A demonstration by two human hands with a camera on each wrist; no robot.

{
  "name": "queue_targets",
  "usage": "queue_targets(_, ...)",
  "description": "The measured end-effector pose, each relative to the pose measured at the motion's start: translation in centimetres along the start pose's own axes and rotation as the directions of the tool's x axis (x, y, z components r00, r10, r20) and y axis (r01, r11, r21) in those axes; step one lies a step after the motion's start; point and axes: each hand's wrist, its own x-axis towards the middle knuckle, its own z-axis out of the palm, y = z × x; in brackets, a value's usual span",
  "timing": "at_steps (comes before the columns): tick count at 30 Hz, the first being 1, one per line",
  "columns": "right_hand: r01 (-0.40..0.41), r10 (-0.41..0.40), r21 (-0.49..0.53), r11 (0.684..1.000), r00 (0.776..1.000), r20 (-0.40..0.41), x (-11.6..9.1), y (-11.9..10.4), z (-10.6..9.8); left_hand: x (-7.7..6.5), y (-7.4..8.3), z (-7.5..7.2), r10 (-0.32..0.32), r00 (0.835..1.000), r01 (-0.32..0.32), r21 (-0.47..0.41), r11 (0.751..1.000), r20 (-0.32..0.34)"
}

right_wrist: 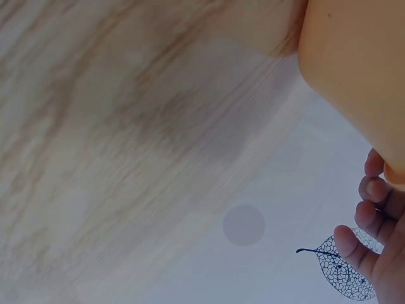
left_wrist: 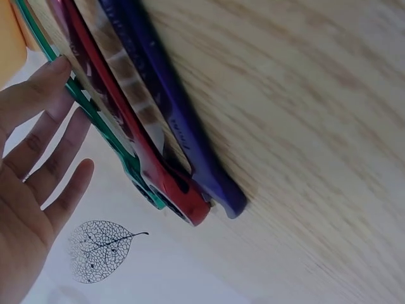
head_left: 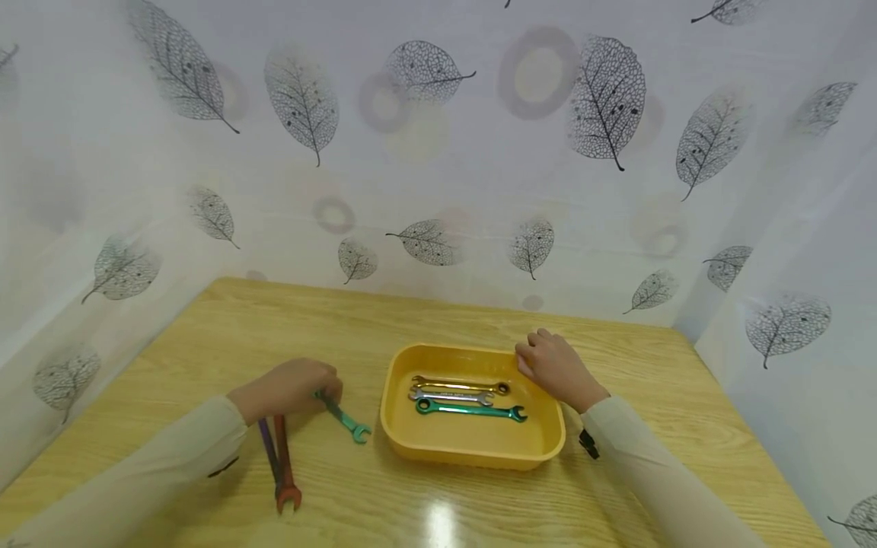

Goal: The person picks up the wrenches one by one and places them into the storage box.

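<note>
Basically pinching green wrench [head_left: 351, 424] w/ L hand [head_left: 291, 387], near the end under the fingers, w/ open-jaw end out past the knuckles toward 4 o'clock. Can't tell from head cam the exact hold on the hidden end. On L wrist cam, see fairly long, spread fingers, w/ topmost tip right on the green shaft & next one just under it. Can't tell about contact btwn green wrench & table [head_left: 342, 502].

Farther off on that cam, at approx 2 o'clock from L hand, find red wrench [head_left: 287, 488], then purple wrench [left_wrist: 183, 126], both slanting abt the same way as the green. On head cam, spot both at 6 o'clock from L hand, w/ purple on red's 9 o'clock side & converging near the bottom.

At 3 o'clock from L hand, just beyond green wrench's free end, see yellow tray [head_left: 466, 435], not touching it. Gripping tray rim at its 1 o'clock corner w/ R hand [head_left: 553, 369], fingers curled over the edge. Inside tray, at 7–8 o'clock from R hand, note gold wrench [head_left: 462, 386], silver wrench [head_left: 448, 396] & teal wrench [head_left: 473, 410], roughly parallel, top to bottom in that order. Toward 12 o'clock, behind table, see leaf-print backdrop [head_left: 473, 175].
</note>
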Motion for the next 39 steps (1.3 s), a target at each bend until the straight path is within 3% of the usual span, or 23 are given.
queue_targets(5,0.005,-0.005,-0.002,1.0,1.0,-0.009,0.0,0.1,0.0,0.3,-0.2,0.1,0.002,1.0,-0.002,-0.019,1.0,-0.015)
queue_targets(13,-0.022,0.021,0.017,1.0,0.999,0.043,0.0,0.1,-0.2,0.5,-0.1,0.0,-0.007,1.0,0.007,-0.047,0.999,-0.005)
queue_targets(24,-0.028,0.027,0.022,0.999,0.999,0.036,0.0,0.1,0.0,0.9,0.0,0.9,0.05,0.999,-0.044,-0.236,0.971,0.018)
queue_targets(33,-0.03,0.029,0.026,0.999,0.998,0.051,0.2,0.0,-0.1,0.9,-0.2,0.9,0.048,0.999,-0.042,-0.244,0.969,0.017)
queue_targets(39,-0.025,0.025,0.02,0.999,0.999,0.047,0.2,0.0,-0.2,0.1,-1.4,0.8,-0.003,1.0,0.007,-0.241,0.97,0.021)
